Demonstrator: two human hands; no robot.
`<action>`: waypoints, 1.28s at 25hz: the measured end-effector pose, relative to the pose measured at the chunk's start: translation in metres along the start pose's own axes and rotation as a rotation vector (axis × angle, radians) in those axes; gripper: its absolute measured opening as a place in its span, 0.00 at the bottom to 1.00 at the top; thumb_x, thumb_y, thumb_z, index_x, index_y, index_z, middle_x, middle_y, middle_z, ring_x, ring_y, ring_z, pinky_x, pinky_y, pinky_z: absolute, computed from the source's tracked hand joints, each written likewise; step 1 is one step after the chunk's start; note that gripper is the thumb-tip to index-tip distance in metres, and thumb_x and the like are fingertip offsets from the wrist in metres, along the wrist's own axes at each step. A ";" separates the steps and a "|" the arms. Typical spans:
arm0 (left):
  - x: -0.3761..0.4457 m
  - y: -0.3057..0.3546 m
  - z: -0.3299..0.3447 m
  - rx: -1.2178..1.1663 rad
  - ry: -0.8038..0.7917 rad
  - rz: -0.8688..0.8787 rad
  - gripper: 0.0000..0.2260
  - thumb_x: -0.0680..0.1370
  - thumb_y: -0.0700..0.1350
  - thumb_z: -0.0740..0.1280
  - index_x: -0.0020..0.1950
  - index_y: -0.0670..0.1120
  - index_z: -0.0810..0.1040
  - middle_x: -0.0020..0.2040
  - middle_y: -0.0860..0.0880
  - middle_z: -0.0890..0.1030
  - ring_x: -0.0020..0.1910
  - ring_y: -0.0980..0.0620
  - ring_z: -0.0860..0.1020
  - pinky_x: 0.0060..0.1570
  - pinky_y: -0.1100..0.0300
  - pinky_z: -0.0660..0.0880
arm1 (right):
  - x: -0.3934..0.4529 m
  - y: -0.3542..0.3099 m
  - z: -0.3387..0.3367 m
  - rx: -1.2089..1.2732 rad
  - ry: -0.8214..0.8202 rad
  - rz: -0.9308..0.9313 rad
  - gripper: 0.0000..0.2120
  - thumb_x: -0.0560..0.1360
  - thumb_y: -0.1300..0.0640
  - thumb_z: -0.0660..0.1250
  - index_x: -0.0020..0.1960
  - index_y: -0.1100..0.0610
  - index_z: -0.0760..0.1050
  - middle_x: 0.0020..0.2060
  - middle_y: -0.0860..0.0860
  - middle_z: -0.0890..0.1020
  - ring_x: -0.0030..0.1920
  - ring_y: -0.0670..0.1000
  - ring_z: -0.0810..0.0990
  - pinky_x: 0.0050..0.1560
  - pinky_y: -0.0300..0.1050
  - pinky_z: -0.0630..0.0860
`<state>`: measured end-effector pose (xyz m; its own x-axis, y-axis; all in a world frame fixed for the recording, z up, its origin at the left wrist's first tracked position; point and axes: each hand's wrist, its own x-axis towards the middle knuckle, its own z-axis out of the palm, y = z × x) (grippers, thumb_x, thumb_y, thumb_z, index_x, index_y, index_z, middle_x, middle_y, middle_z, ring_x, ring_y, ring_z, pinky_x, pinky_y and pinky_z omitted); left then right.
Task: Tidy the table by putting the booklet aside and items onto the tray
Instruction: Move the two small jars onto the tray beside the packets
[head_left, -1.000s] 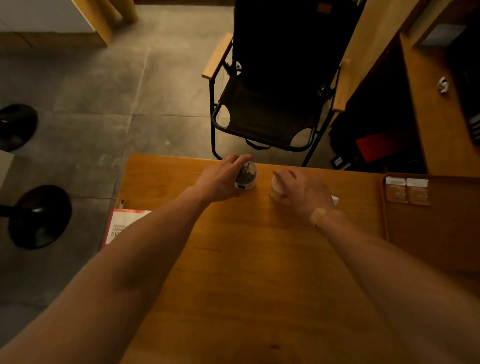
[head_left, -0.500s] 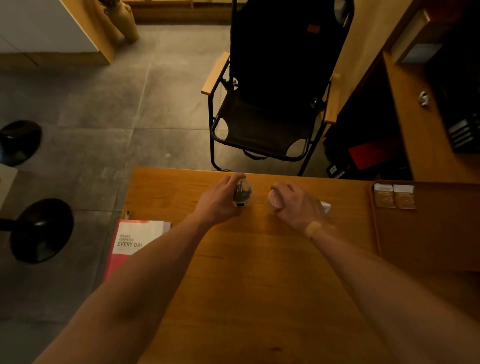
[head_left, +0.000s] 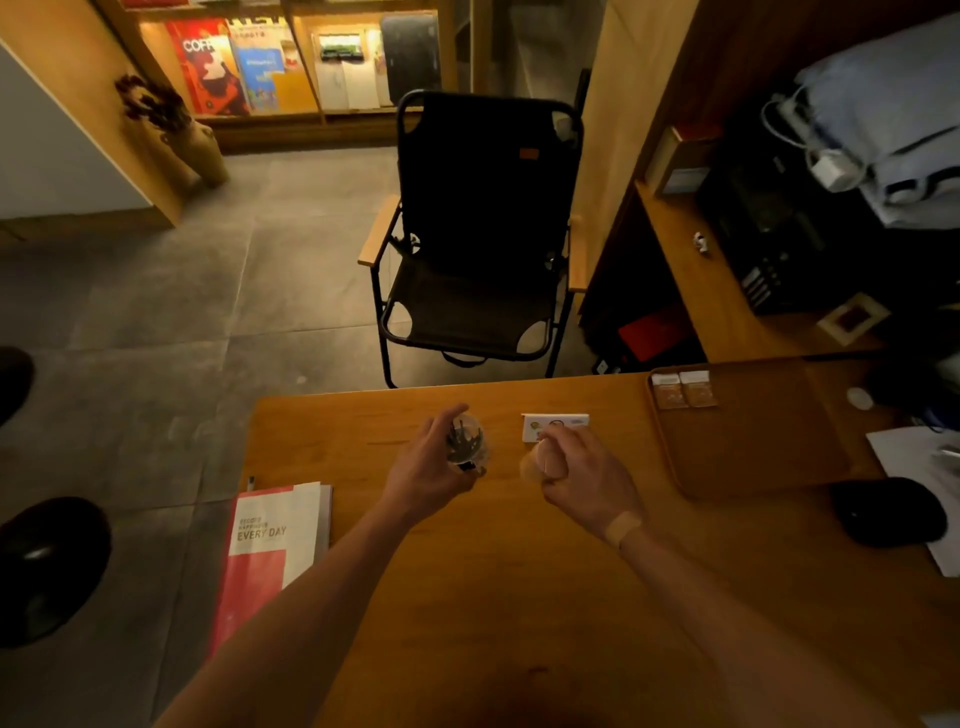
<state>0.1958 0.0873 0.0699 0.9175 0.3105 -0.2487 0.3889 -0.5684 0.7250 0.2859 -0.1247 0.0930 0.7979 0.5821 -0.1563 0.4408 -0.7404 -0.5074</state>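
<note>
Wooden tabletop, warm and honey-coloured, with both bare arms reaching out over it. The left hand curls around a small clear glass globe with dark sprigs inside, fingers wrapped on its far side, and it looks lifted just off the wood. The right hand is closed around a small pale rounded object, only part of which shows, so I cannot tell what it is. Just beyond the knuckles lies a flat white card with a small printed picture. The red-and-white booklet reading EVERY DAY sits at the table's left edge. Off to the right, the brown rounded tray holds two small clear packets in its far corner.
</note>
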 end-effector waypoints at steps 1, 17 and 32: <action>-0.005 0.006 0.004 -0.032 -0.004 0.009 0.41 0.68 0.46 0.78 0.73 0.61 0.58 0.68 0.48 0.70 0.62 0.49 0.74 0.49 0.49 0.81 | -0.010 0.004 -0.005 0.011 0.002 0.022 0.22 0.73 0.54 0.68 0.66 0.51 0.69 0.63 0.51 0.74 0.62 0.54 0.74 0.52 0.42 0.75; -0.072 0.117 0.128 -0.042 -0.179 0.063 0.41 0.68 0.47 0.78 0.74 0.60 0.58 0.71 0.53 0.66 0.65 0.49 0.72 0.46 0.52 0.82 | -0.146 0.138 -0.081 0.092 0.013 0.223 0.25 0.72 0.49 0.68 0.68 0.43 0.66 0.64 0.47 0.70 0.57 0.51 0.75 0.49 0.44 0.77; -0.104 0.252 0.260 -0.019 -0.295 0.129 0.41 0.69 0.48 0.76 0.72 0.63 0.54 0.72 0.49 0.68 0.63 0.45 0.75 0.42 0.52 0.81 | -0.266 0.280 -0.153 0.077 0.095 0.274 0.30 0.74 0.41 0.65 0.73 0.45 0.62 0.69 0.46 0.68 0.63 0.49 0.73 0.55 0.35 0.73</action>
<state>0.2202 -0.2863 0.1113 0.9449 0.0005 -0.3274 0.2684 -0.5738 0.7738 0.2602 -0.5383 0.1219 0.9191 0.3279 -0.2183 0.1746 -0.8359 -0.5203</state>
